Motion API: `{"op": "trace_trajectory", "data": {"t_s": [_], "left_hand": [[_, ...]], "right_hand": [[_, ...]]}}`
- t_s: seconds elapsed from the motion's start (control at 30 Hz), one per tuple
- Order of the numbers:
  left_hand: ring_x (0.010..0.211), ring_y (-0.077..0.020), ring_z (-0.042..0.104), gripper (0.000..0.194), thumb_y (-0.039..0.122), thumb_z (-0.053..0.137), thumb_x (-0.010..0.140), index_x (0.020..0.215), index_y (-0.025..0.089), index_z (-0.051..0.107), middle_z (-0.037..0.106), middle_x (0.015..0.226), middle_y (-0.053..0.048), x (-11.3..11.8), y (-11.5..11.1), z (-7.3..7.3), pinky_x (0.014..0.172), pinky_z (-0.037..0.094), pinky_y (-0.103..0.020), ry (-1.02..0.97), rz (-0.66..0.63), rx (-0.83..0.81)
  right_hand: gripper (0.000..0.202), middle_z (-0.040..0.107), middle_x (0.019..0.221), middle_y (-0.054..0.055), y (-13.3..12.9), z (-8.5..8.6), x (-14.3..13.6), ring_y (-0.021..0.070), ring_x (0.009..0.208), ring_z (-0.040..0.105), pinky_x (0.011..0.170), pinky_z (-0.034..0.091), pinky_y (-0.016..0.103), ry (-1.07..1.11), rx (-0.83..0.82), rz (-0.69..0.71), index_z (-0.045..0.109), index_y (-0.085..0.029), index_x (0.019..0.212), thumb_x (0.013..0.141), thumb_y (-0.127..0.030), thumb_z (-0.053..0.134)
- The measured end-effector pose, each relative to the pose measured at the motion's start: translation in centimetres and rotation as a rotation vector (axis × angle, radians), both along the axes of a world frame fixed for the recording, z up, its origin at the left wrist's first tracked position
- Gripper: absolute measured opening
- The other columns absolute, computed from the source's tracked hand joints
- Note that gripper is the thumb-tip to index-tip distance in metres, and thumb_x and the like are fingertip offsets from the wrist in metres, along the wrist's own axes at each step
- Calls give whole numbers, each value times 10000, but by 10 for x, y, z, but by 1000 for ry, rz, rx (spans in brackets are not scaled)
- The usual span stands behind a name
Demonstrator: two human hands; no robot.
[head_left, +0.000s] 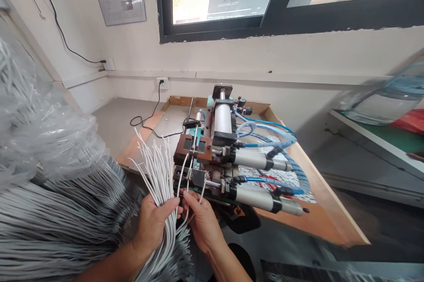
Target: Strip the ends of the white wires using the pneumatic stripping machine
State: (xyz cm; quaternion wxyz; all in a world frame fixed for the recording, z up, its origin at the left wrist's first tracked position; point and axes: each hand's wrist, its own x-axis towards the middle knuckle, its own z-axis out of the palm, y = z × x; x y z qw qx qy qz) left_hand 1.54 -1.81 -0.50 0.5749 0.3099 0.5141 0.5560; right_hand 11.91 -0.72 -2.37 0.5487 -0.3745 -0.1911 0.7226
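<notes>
My left hand (154, 222) is closed around a bundle of white cables (162, 176), whose loose ends fan upward. Just to its right, my right hand (200, 218) pinches a single white cable (188, 185) between thumb and fingers. That cable runs up into the front block of a pneumatic machine (194, 176). Another white strand beside it also reaches up to the machine's brown block (202, 147). One more strand curves past my right fingertips. The lower part of the bundle hangs down between my forearms.
Large stacks of grey cables (59, 220), partly under clear plastic (49, 127), fill the left side. Silver cylinders (255, 198) and blue air hoses (298, 176) extend right of the machine. A wooden-edged tray (331, 216) surrounds it. At right is a shelf (374, 141).
</notes>
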Motion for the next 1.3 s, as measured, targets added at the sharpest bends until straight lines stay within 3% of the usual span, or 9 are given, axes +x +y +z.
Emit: {"op": "trace_trajectory", "data": {"t_s": [0.1, 0.3, 0.63, 0.77, 0.93, 1.03, 1.17, 1.3], "left_hand": [[496, -140, 579, 179, 220, 706, 599, 735, 125, 637, 649, 562, -3, 0, 0, -3, 500, 474, -250, 10, -35, 40], [538, -139, 563, 129, 227, 701, 601, 643, 116, 650, 649, 578, -19, 0, 0, -2, 549, 454, -245, 54, -63, 101], [524, -178, 622, 174, 270, 693, 613, 685, 116, 656, 674, 567, -37, -2, 2, -5, 517, 487, -268, 47, -27, -17], [481, -164, 598, 176, 265, 688, 617, 703, 119, 639, 657, 528, -22, -3, 2, -7, 488, 478, -260, 100, -20, 18], [473, -147, 568, 190, 250, 691, 616, 744, 116, 645, 652, 541, -19, -4, 2, -8, 467, 454, -241, 141, -55, 96], [479, -144, 562, 170, 247, 695, 615, 715, 120, 643, 649, 550, -16, -3, 2, -8, 464, 447, -238, 141, -77, 111], [509, -143, 572, 141, 252, 675, 643, 668, 120, 632, 645, 549, -17, -4, 1, -6, 497, 461, -240, 80, -89, 93], [504, -144, 582, 194, 266, 691, 622, 734, 122, 625, 636, 554, -6, -5, 2, -4, 483, 473, -247, 34, -16, 13]], "right_hand": [[281, 487, 479, -38, -1, 4, -3, 78, 437, 416, 466, 352, 213, 22, 24, 55, 657, -134, 690, 586, -386, 724], [246, 538, 533, -14, -8, -1, -3, 71, 465, 407, 447, 305, 196, -147, 137, -185, 677, -138, 714, 628, -366, 702], [247, 460, 537, -34, 1, -6, -2, 54, 439, 349, 394, 259, 170, -66, 0, -227, 652, -130, 662, 614, -367, 701], [219, 454, 527, -41, 3, -6, -5, 66, 446, 392, 421, 325, 186, 2, 22, -185, 648, -134, 691, 642, -344, 687], [257, 445, 437, -45, 2, 3, -8, 85, 405, 407, 420, 376, 228, 98, 86, 40, 648, -124, 694, 638, -373, 687], [246, 505, 470, -25, -2, 4, -6, 86, 427, 428, 421, 371, 217, 24, 125, -25, 654, -128, 706, 622, -354, 705], [205, 545, 525, -14, -10, -6, -3, 64, 459, 417, 419, 307, 173, -107, 149, -158, 657, -135, 710, 653, -330, 691], [225, 519, 520, -21, -21, -27, -1, 61, 441, 371, 412, 281, 183, -206, 126, -144, 652, -134, 703, 651, -349, 685]]}}
